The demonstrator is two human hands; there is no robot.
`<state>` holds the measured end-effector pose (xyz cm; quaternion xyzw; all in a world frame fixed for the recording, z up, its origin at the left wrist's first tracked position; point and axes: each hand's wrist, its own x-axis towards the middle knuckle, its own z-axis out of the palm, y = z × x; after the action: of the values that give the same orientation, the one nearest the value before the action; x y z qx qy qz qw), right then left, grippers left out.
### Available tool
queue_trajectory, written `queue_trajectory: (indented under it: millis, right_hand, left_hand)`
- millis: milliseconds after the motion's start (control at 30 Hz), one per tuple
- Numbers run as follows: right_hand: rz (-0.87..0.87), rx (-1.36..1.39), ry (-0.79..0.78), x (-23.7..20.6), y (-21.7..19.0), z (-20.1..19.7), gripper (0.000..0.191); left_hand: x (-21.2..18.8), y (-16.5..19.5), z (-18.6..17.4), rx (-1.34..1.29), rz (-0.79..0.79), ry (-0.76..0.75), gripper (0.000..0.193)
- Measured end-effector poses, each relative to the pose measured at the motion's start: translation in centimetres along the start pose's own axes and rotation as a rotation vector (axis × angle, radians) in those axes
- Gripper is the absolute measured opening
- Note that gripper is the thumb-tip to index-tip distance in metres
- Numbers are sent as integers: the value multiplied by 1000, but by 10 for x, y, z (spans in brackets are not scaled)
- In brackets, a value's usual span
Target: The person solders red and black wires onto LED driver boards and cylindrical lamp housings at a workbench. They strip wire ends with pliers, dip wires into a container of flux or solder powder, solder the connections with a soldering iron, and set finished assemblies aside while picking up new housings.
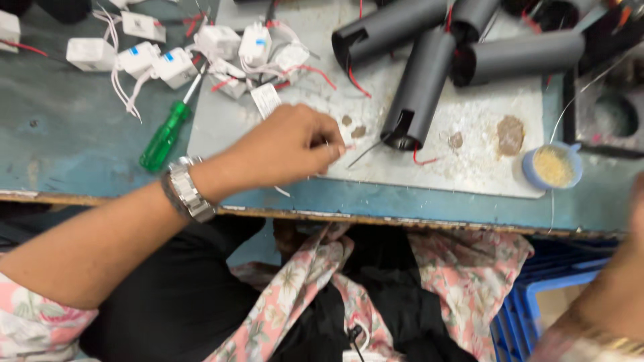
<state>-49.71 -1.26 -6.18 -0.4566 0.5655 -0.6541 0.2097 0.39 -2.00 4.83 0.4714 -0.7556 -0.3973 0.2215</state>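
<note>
My left hand reaches across the grey work mat, a metal watch on its wrist. Its fingertips are pinched together on something small and pale, too small to identify. A thin metal pin lies just right of the fingertips, next to the open end of a black tube with a red wire. Only the blurred wrist of my right hand, with a gold bangle, shows at the right edge, below the table; its fingers are out of view.
Several black tubes lie at the back of the mat. Small white boxes with wires are heaped at the back left beside a green screwdriver. A blue cap of yellowish paste sits right. A blue crate stands under the table.
</note>
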Motion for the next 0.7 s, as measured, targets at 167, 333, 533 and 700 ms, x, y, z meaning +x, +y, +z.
queue_trajectory:
  millis: [167, 333, 533, 700]
  right_hand:
    - [-21, 380, -153, -115, -53, 43, 15]
    - [-280, -43, -611, -158, -112, 120, 12]
    - [-173, -201, -751, -157, -136, 171, 21]
    - [-178, -124, -729, -170, -128, 172, 7]
  left_hand:
    - [-5, 9, 10, 169, 155, -4, 24]
    - [-11, 16, 24, 249, 205, -95, 22]
    - [-20, 23, 25, 292, 228, -109, 20]
    - [-25, 25, 31, 338, 312, -133, 17]
